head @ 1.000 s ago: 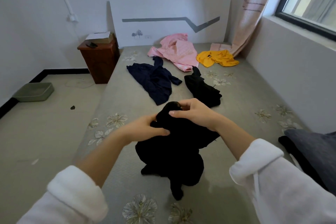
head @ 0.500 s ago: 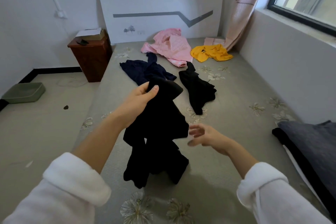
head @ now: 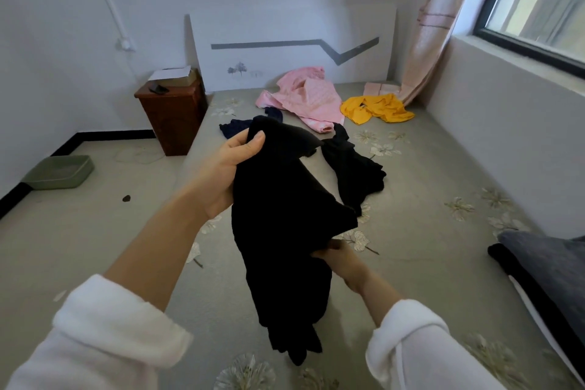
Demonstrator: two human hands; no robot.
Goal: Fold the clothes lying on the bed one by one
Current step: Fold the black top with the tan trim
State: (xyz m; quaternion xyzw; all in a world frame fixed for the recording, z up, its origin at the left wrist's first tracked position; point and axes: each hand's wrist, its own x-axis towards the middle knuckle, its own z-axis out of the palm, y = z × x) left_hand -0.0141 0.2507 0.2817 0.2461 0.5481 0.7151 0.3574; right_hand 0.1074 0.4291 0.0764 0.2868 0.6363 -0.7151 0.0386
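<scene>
A black garment (head: 285,225) hangs above the grey flowered bed (head: 418,263), lifted clear at the top, its lower end near the sheet. My left hand (head: 228,168) grips its upper edge, thumb over the cloth. My right hand (head: 342,260) holds the garment's right side lower down, its fingers partly hidden in the fabric. Further back on the bed lie a second black garment (head: 354,171), a navy one (head: 234,128) mostly hidden behind the held cloth, a pink one (head: 307,98) and a yellow one (head: 376,109).
A brown nightstand (head: 174,117) stands left of the bed by the headboard. A green tray (head: 60,171) sits on the floor at the left wall. A dark pillow (head: 550,272) lies at the bed's right edge. A curtain (head: 433,25) hangs in the far right corner.
My left hand has raised the black garment higher. My right hand, which was open and apart from it half a second ago, has taken hold of the garment's right side.
</scene>
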